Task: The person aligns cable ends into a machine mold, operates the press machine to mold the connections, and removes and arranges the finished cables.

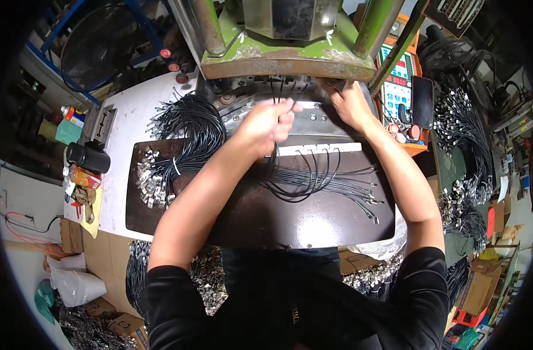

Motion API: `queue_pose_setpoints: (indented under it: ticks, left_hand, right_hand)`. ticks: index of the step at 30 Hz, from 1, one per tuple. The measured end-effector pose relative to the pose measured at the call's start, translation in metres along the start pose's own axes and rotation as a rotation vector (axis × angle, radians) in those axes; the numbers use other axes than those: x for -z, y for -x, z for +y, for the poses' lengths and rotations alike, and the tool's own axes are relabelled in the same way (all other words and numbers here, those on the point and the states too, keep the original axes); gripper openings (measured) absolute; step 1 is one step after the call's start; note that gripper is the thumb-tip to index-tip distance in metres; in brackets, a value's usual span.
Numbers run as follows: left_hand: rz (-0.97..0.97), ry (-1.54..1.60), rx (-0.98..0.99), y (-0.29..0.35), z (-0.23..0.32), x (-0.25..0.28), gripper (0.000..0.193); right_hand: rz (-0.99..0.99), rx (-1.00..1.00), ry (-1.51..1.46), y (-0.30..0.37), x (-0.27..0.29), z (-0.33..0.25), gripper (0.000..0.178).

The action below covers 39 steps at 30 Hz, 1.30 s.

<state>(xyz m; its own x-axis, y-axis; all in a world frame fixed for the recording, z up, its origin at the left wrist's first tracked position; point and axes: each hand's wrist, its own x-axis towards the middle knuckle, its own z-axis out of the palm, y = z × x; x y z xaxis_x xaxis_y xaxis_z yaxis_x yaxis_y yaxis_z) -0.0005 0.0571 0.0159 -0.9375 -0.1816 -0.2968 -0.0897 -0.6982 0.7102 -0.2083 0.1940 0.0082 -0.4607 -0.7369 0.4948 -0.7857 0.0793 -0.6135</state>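
My left hand is closed, slightly blurred, around thin black cables that hang below it in front of the press. More cable ends stick up above its fingers toward the metal mould. My right hand reaches to the right side of the mould under the green press; its fingers curl at the edge, and what they grip is hidden. Below the hands, a white slotted strip holds several looped black cables. Their loose connector ends fan out to the right on the dark board.
A tied bundle of black cables with metal connectors lies left on the board. A control panel with a phone stands right of the press. Left are a black bottle and a fan. More cable bundles lie right.
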Motion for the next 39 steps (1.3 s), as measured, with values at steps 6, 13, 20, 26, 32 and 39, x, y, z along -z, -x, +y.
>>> queue_pose_setpoints:
  ticks: [6,13,20,26,32,39]
  left_hand:
    - [-0.007,-0.242,-0.019,0.073,-0.019,-0.033,0.026]
    - [-0.074,-0.545,-0.076,0.116,-0.010,-0.048,0.027]
    - [-0.203,-0.682,-0.133,0.123,-0.019,-0.077,0.023]
    - [0.031,-1.428,-0.716,0.183,0.001,-0.074,0.025]
    - [1.139,-1.537,-0.573,0.207,0.085,0.125,0.056]
    - [0.301,-1.623,-0.819,0.155,0.001,0.011,0.028]
  right_hand:
    - [-0.238,-0.156,0.118,0.042,0.060,-0.009,0.023]
    - [-0.308,0.043,0.346,0.076,0.091,-0.021,0.030]
    - [-0.526,-0.047,-0.560,0.071,0.080,-0.118,0.039]
    - [-0.228,-0.263,-0.366,0.111,0.122,-0.094,0.032]
    - [-0.051,-0.594,0.084,0.210,0.211,-0.039,0.038]
    - [-0.212,-0.458,0.208,0.208,0.179,-0.044,0.038]
